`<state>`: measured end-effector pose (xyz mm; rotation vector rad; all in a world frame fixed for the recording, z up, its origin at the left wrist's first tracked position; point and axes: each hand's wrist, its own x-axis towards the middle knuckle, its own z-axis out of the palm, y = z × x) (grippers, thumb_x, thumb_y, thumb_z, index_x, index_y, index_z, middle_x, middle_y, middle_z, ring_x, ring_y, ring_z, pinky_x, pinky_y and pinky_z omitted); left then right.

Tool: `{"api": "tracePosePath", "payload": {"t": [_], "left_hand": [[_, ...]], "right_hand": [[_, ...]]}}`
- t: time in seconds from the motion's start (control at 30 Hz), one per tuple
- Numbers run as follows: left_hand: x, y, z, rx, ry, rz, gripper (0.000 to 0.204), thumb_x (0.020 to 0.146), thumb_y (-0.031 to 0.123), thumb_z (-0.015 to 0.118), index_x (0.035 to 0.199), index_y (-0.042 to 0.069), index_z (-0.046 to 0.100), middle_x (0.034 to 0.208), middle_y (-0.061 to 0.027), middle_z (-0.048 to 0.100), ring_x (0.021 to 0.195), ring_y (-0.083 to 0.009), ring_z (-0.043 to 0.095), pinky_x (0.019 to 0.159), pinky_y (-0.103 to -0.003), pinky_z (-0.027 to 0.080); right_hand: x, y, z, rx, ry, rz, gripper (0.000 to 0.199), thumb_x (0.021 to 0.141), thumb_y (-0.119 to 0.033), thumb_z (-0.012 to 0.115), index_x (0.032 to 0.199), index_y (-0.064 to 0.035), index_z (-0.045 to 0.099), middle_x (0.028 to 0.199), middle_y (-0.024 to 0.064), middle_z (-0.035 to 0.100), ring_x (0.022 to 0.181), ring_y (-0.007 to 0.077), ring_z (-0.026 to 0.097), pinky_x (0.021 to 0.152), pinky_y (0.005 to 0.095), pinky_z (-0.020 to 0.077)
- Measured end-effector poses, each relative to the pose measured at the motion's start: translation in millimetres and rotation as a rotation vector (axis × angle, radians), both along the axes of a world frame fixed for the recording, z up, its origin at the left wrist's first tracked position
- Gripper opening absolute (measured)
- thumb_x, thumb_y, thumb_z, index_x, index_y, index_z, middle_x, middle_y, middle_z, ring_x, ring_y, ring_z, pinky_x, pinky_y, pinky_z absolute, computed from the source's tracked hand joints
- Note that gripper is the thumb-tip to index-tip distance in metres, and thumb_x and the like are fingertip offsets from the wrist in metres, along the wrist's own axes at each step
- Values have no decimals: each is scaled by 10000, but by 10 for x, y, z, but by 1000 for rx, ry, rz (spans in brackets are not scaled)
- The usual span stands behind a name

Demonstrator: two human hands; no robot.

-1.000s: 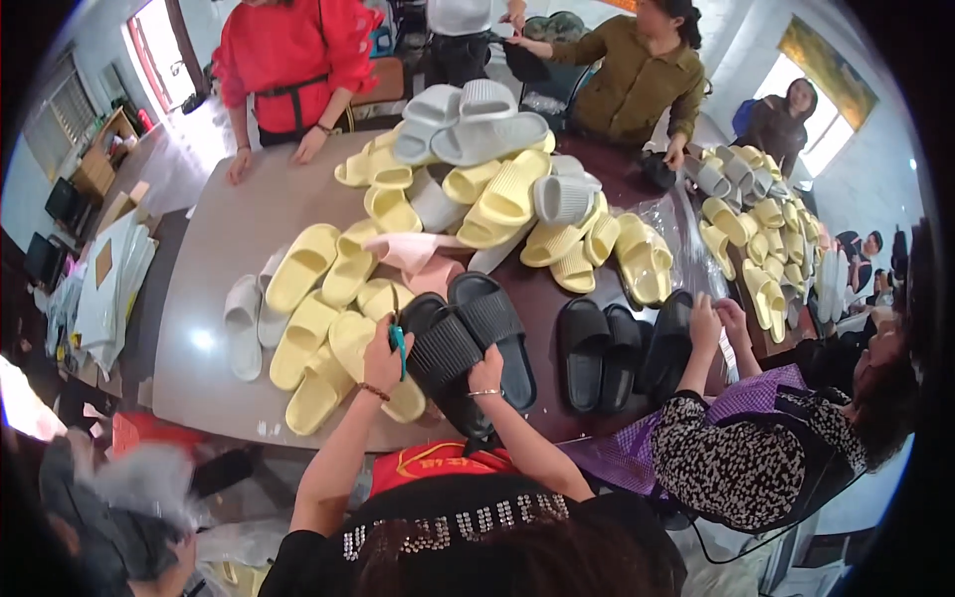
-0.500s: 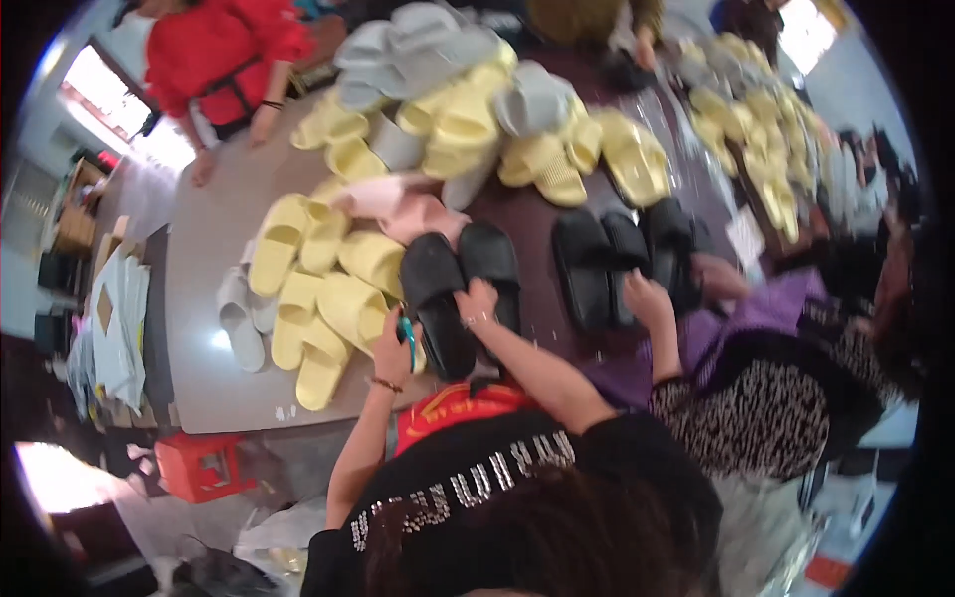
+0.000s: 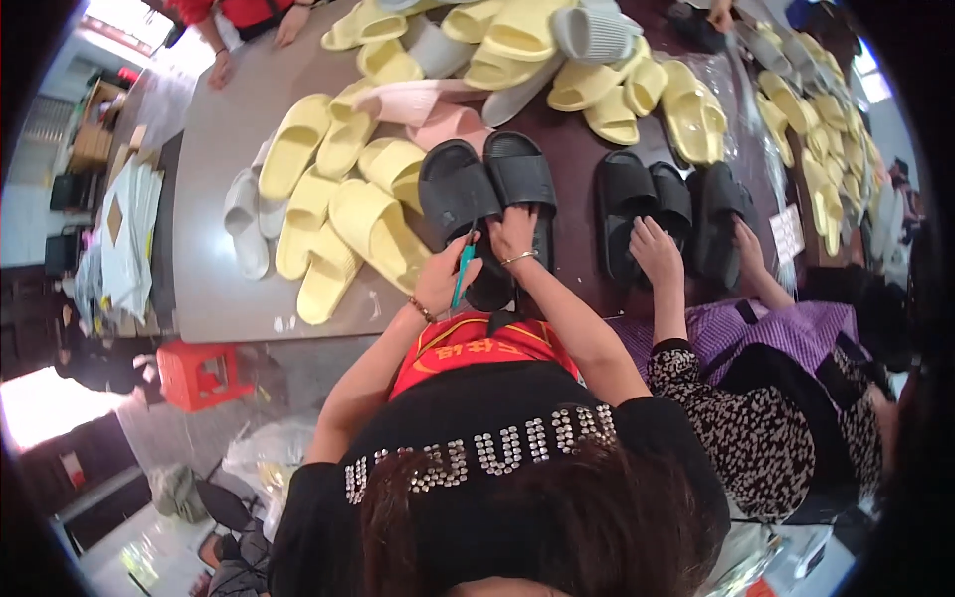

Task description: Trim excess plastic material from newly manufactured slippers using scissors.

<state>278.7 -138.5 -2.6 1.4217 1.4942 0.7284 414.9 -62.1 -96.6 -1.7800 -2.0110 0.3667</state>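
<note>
A pair of black slippers (image 3: 487, 189) lies side by side near the front edge of the dark table (image 3: 214, 199). My left hand (image 3: 441, 279) is closed on a thin teal tool (image 3: 462, 271), its tip at the heel of the left black slipper. My right hand (image 3: 511, 235), with a thin bracelet on the wrist, presses down on the black slippers and holds them in place. Yellow slippers (image 3: 368, 224) lie just left of my hands.
A co-worker in a purple and spotted top has both hands (image 3: 657, 249) on more black slippers (image 3: 657, 204) to my right. Piled yellow, grey and pink slippers (image 3: 517, 50) fill the far table. A red stool (image 3: 199, 373) stands below the table's left edge.
The view has tipped down and closer to the table. My hands stay on the black pair, the right hand shifting slightly over the slippers.
</note>
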Motion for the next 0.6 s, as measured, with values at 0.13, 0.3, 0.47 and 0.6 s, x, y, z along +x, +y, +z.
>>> {"api": "tracePosePath", "payload": {"t": [0.13, 0.3, 0.47, 0.6], "left_hand": [[-35, 7, -103, 51, -104, 49, 391, 790, 189, 555, 1154, 76, 467, 663, -25, 533, 587, -91, 507, 544, -242, 427], [-45, 8, -274, 5, -128, 64, 390, 788, 172, 556, 1146, 61, 450, 673, -21, 511, 583, -85, 498, 534, -232, 422], [-146, -57, -585, 50, -166, 24, 416, 779, 139, 565, 1160, 60, 419, 728, -21, 506, 577, -80, 485, 512, -207, 410], [-243, -140, -665, -42, -220, 106, 410, 776, 129, 571, 1157, 72, 430, 731, -23, 516, 585, -73, 488, 515, -202, 414]], "right_hand": [[10, -56, 50, 69, 23, 44, 361, 694, -282, 578, 832, 51, 561, 977, 211, 506, 989, 350, 437, 942, 492, 236], [-52, -15, 132, -31, 7, 81, 365, 666, -303, 610, 820, 23, 556, 945, 211, 504, 936, 361, 458, 864, 458, 329], [-67, -125, 88, -43, 167, 113, 412, 585, -271, 663, 877, -3, 551, 969, 185, 486, 965, 343, 441, 898, 445, 316], [-86, -233, -81, 144, 378, 39, 489, 599, -289, 673, 963, 1, 525, 1027, 187, 462, 967, 354, 452, 843, 401, 378]]}}
